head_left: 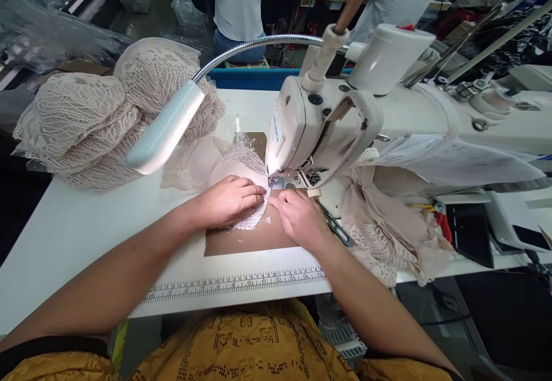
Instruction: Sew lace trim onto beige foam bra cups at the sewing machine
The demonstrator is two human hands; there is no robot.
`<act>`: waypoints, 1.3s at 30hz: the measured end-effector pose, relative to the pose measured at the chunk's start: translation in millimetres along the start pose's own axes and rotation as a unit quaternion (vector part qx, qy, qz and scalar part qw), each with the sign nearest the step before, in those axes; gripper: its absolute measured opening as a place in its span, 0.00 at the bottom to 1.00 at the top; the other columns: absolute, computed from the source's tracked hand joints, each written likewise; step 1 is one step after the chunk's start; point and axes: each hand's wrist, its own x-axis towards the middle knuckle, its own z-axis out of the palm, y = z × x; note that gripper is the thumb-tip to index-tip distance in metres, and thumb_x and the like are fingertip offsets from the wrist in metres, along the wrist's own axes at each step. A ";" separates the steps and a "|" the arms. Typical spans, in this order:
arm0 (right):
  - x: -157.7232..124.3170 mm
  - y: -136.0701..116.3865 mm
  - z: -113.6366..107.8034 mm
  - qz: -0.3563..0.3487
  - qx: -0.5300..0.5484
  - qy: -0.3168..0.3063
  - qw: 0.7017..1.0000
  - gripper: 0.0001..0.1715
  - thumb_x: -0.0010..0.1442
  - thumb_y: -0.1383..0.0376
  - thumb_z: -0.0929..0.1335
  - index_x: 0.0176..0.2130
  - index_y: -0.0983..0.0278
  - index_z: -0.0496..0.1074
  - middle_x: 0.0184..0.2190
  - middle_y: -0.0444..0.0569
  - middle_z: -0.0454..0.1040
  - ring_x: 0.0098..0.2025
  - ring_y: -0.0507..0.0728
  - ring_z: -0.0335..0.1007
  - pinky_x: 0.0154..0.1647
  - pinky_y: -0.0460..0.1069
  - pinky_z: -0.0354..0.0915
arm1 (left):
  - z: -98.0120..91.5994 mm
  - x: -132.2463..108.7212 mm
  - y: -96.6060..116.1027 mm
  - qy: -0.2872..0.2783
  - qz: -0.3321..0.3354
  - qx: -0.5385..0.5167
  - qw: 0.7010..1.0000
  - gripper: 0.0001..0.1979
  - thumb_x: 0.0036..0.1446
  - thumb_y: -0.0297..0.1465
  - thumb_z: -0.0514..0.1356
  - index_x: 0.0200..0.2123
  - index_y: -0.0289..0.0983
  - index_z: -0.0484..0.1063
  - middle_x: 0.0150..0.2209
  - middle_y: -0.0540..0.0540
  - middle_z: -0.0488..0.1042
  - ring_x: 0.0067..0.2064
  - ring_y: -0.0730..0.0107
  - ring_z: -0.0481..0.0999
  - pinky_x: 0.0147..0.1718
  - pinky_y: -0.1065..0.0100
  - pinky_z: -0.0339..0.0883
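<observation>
A pale lace bra cup (252, 220) lies under the needle end of a white sewing machine (297, 122), with its smooth lining (224, 168) turned up behind. My left hand (235, 200) rests over the cup, fingers together and bent down onto the lace beside the needle. On the other side, my right hand (299, 214) is closed, its thumb and index finger at the cup's right edge just in front of the presser foot. The fingertips partly hide the lace edge. Beneath them is a brown sheet (241, 245) on the table.
Stacked lace cups (81, 122) stand at the left behind a lamp (166, 128) on a bendable neck. More lace fabric (379, 231) lies right of the machine. Thread snips (338, 226) lie near my right wrist. A ruler strip (241, 284) runs along the front edge. Two people sit beyond.
</observation>
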 end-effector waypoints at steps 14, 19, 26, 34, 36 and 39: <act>2.6 -4.8 -4.6 0.025 -0.029 -0.060 0.997 0.24 0.62 0.74 0.61 0.53 0.60 0.75 0.35 0.49 0.72 0.34 0.56 0.62 0.36 0.50 0.54 | -3.4 1.7 4.0 0.008 0.000 0.023 1.000 0.12 0.66 0.28 0.52 0.49 0.35 0.70 0.58 0.40 0.71 0.51 0.59 0.72 0.48 0.59 0.65; 3.6 -4.7 -3.1 0.035 -0.031 -0.045 0.998 0.22 0.61 0.73 0.61 0.51 0.61 0.75 0.35 0.50 0.73 0.36 0.57 0.62 0.35 0.51 0.54 | -3.2 5.5 9.6 0.017 -0.034 0.033 0.999 0.14 0.67 0.33 0.51 0.51 0.35 0.70 0.57 0.40 0.72 0.51 0.57 0.71 0.47 0.58 0.65; 4.7 -4.3 -2.3 0.046 -0.033 -0.024 0.998 0.23 0.60 0.74 0.62 0.51 0.63 0.75 0.36 0.51 0.74 0.36 0.58 0.63 0.33 0.51 0.53 | -3.5 9.6 8.9 0.003 -0.044 0.057 0.997 0.20 0.68 0.35 0.50 0.56 0.32 0.68 0.60 0.38 0.69 0.49 0.55 0.70 0.46 0.56 0.66; -0.6 -2.3 -4.3 0.013 0.003 -0.033 0.999 0.20 0.64 0.72 0.62 0.51 0.61 0.76 0.35 0.48 0.73 0.34 0.55 0.62 0.35 0.50 0.54 | -0.1 5.9 0.0 0.010 -0.019 0.017 1.000 0.21 0.68 0.35 0.50 0.58 0.33 0.67 0.60 0.38 0.69 0.52 0.55 0.70 0.49 0.56 0.65; -1.2 -2.2 -4.0 0.012 0.004 -0.033 0.999 0.20 0.65 0.70 0.61 0.50 0.61 0.76 0.34 0.48 0.73 0.34 0.55 0.62 0.34 0.50 0.53 | -0.2 5.6 -0.5 0.010 -0.017 0.014 1.000 0.21 0.67 0.36 0.50 0.59 0.33 0.67 0.60 0.39 0.68 0.52 0.54 0.69 0.49 0.55 0.65; -0.6 -3.3 -3.8 0.021 0.001 -0.038 0.999 0.20 0.64 0.71 0.62 0.50 0.60 0.76 0.35 0.48 0.73 0.34 0.55 0.62 0.34 0.50 0.53 | -1.4 6.7 1.1 0.011 -0.029 0.016 0.999 0.22 0.67 0.36 0.51 0.58 0.31 0.68 0.60 0.38 0.68 0.51 0.53 0.69 0.48 0.55 0.65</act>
